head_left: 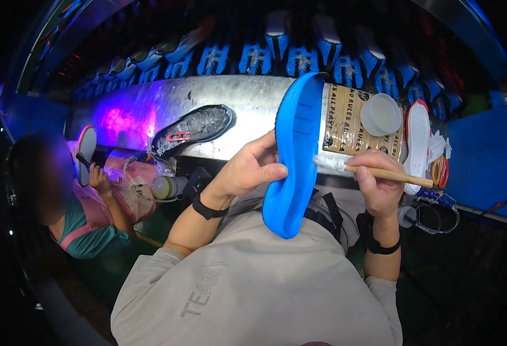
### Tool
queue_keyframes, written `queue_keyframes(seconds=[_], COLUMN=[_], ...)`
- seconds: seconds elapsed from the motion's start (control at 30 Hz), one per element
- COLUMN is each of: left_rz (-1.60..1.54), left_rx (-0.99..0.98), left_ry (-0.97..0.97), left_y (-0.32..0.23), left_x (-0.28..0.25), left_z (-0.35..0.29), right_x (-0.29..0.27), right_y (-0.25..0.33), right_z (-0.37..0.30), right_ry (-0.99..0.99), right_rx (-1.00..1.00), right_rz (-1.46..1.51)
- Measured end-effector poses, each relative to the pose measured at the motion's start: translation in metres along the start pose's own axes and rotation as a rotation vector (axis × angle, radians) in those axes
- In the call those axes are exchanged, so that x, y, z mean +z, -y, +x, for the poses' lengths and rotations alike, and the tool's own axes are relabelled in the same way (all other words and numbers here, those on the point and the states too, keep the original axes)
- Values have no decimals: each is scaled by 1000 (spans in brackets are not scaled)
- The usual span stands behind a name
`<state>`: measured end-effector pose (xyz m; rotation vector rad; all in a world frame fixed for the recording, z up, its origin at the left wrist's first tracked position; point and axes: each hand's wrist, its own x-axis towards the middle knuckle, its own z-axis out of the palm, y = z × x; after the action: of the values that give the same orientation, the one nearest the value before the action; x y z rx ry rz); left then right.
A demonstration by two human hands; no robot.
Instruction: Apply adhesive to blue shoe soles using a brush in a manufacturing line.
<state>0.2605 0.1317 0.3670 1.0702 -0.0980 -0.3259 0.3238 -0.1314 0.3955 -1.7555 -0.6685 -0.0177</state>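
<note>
A bright blue shoe sole (pixel 297 144) stands roughly upright in front of my body, its hollow inner side turned to the right. My left hand (pixel 253 164) grips its left edge near the middle, thumb over the rim. In my right hand (pixel 380 179) is a brush (pixel 400 176) with a wooden handle, its whitish head pointing left at the sole's right edge. Whether the bristles touch the sole I cannot tell. A translucent tub (pixel 381 114) sits beyond my right hand on a printed cardboard sheet (pixel 345 124).
On the metal bench (pixel 247 95) lies a dark shoe upper (pixel 193 131), left of the sole. A white sole (pixel 418 144) with red edging is at the right. Blue racks (pixel 302 60) carrying shoes run behind. A co-worker's hand (pixel 100 179) holds a brush by another sole (pixel 87 153) at left.
</note>
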Motion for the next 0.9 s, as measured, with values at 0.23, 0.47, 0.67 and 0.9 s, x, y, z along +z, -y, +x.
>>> queue_keyframes(seconds=[0.23,0.47,0.67,0.9], left_rz=[-22,-88,-813,-937], left_rx=[31,24,46,157], left_ry=[51,17,118,137], left_y=[2,9,10,7], left_x=[-8,-16,-18,-24], left_z=[4,5,6,-8], right_x=[1,-3,3,32], right_y=[9,10,-11,-52], right_z=[-1,-8,-20,-29], right_ry=[53,46,-378,-334], right_rx=[-79,-70,96,237], right_rz=[39,74,433,270])
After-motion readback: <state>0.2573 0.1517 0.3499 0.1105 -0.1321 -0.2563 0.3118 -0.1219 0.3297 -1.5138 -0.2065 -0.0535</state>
